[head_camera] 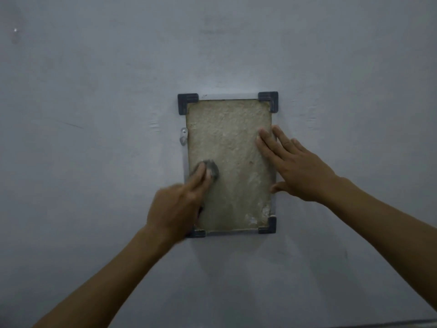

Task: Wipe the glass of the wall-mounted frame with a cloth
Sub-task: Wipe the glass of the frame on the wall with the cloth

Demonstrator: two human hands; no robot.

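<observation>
A small upright frame (228, 97) with a thin silver edge and dark plastic corner pieces hangs on the wall in the middle of the view. Its glass (227, 143) looks beige, dusty and smeared. My left hand (176, 207) presses a small grey cloth (211, 170) against the lower left part of the glass; the hand is blurred by motion and covers the frame's lower left corner. My right hand (293, 166) lies flat with fingers spread on the frame's right edge, fingertips on the glass, thumb below.
A plain grey-blue painted wall (94, 114) surrounds the frame, with faint scuffs. A small metal hanger bracket (183, 137) sits at the frame's left edge. A dark ledge or edge (390, 325) shows at the bottom right.
</observation>
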